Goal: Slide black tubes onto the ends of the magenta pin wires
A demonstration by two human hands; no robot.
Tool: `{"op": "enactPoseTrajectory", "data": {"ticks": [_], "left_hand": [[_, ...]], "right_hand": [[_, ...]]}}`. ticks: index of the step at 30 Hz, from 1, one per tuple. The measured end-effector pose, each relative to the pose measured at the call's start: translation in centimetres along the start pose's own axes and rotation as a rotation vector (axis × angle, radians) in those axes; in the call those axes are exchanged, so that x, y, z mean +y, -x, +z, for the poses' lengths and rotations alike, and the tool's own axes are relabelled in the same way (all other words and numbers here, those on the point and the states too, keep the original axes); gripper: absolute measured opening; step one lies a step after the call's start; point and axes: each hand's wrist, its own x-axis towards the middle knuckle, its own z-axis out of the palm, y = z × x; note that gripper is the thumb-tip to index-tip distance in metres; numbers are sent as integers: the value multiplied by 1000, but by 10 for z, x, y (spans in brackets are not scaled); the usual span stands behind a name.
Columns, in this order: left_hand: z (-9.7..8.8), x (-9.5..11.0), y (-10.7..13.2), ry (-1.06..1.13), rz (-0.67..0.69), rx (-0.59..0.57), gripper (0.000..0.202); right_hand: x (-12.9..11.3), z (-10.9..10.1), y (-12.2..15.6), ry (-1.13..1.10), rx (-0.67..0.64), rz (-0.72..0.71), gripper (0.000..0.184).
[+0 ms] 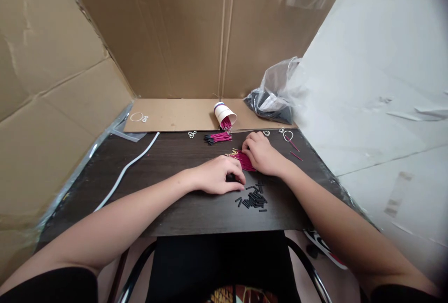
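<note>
A row of magenta wires [248,162] with bare, gold-looking ends lies on the dark table. My right hand [261,153] is over it, its bent fingers closed down on the wires' upper side; the fingertips are partly hidden. Just to the left and nearer to me is my left hand [224,175], its thumb and forefinger tips brought together beside the wire ends. Whatever may be between those tips is too small to make out. In front of both hands is a loose pile of short black tubes [255,199]. Behind them rests a bundle of magenta wires with black sleeved ends [219,138].
A paper cup [224,112] lies tipped on a cardboard strip [168,114], magenta wires inside. A clear bag of black pieces [275,102] stands back right. Rubber bands [288,136] and two stray wires [296,156] lie right. A pale cord [128,167] runs left. Cardboard walls [175,32] enclose the table.
</note>
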Motion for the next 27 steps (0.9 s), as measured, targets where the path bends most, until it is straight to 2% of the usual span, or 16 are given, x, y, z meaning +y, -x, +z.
{"op": "enactPoseTrajectory", "data": {"ticks": [4,8,12,15,18,22,27], "left_hand": [[6,-4,1,-67,3,-22,26],[14,-7,2,-155,40,3,21],[17,-9,2,-150,44,42,18],[18,-7,2,-151,46,48,24],[19,-4,2,-208,126,-2,35],[21,-6,1,-272,189,-21,29],[21,-10,1,-164,163,36,18]], "right_hand": [[-4,-7,-5,-118,112,57,10],[-7,-13,-7,-308,207,119,4],[-8,-14,-7,-300,271,36,17],[-8,-14,-7,-265,269,-18,17],[-7,-13,-7,-255,253,-40,18],[-8,-10,-7,-246,240,-84,17],[-9,-11,-7,-246,239,-108,16]]}}
